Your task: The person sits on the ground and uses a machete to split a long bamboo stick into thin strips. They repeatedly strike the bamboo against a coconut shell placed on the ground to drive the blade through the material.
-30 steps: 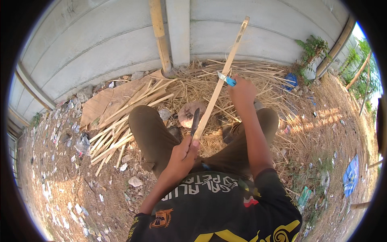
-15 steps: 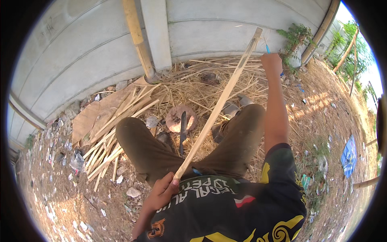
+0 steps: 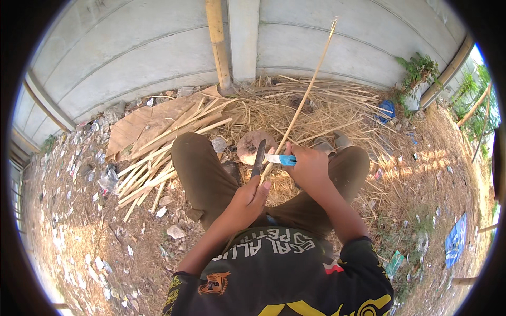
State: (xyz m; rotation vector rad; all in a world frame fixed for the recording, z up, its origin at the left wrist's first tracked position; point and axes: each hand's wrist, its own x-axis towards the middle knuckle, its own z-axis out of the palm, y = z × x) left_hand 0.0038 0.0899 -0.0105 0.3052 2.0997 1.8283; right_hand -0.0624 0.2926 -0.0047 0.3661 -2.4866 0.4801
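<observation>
My left hand is closed around the lower part of a long bamboo strip, which slants up and to the right, its narrow side mostly facing me. In my right hand is a knife with a blue handle. Its pale blade points left and crosses the strip just above my left hand; whether it cuts in cannot be made out. Beyond my left hand, a dark machete leans by a round reddish block between my legs, its lower end hidden.
Split bamboo strips are heaped left of my knee, partly over flattened cardboard. More strips and shavings cover the ground before a grey panel wall. A bamboo pole stands against it. Blue plastic lies at right.
My right hand has come down from the strip's far end to near my left hand, bringing the knife along. The strip has turned from its broad face toward its edge. My left hand has risen.
</observation>
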